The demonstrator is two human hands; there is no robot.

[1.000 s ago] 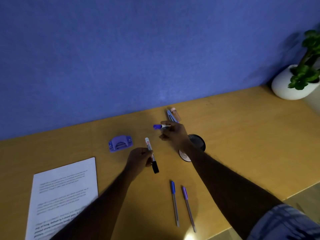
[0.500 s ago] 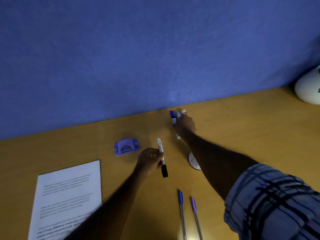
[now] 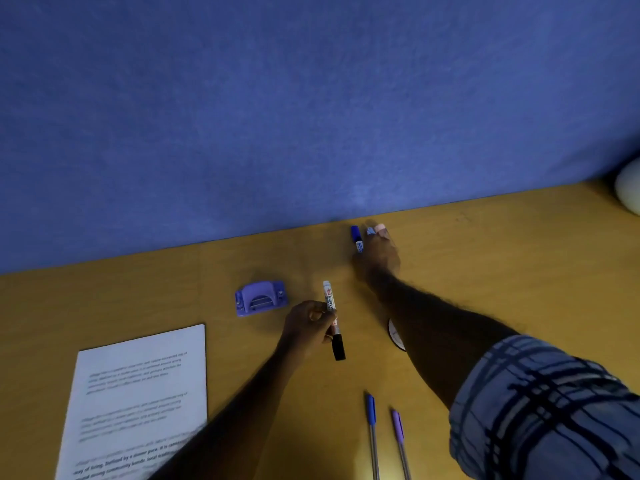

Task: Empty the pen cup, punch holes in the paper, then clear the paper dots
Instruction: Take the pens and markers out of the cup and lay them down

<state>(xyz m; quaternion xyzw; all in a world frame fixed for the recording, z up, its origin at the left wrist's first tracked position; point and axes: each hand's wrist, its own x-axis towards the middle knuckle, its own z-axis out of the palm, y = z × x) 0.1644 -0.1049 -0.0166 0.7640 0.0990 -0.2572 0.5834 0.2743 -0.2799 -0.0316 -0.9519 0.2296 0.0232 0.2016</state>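
Note:
My left hand [image 3: 310, 323] is shut on a white marker with a black cap [image 3: 332, 317], held just above the desk, cap toward me. My right hand [image 3: 377, 258] reaches to the wall, fingers on the lower end of a blue marker [image 3: 356, 239] that lies on the desk. Beside it, the light blue and pink tips of other pens [image 3: 375, 230] poke out past my fingers. Only a pale sliver of the pen cup [image 3: 394, 336] shows under my right forearm. The purple hole punch [image 3: 260, 298] sits left of my left hand. The printed paper [image 3: 138, 403] lies at the front left.
A blue pen [image 3: 371, 427] and a lilac pen [image 3: 398, 431] lie side by side at the desk's front. A white pot [image 3: 628, 192] stands at the far right by the blue wall. The wooden desk [image 3: 502, 254] runs back to that wall.
My right hand carried the blue marker from above the cup to the wall and laid it beside the other pens. My left hand kept the white marker. The view shifted left.

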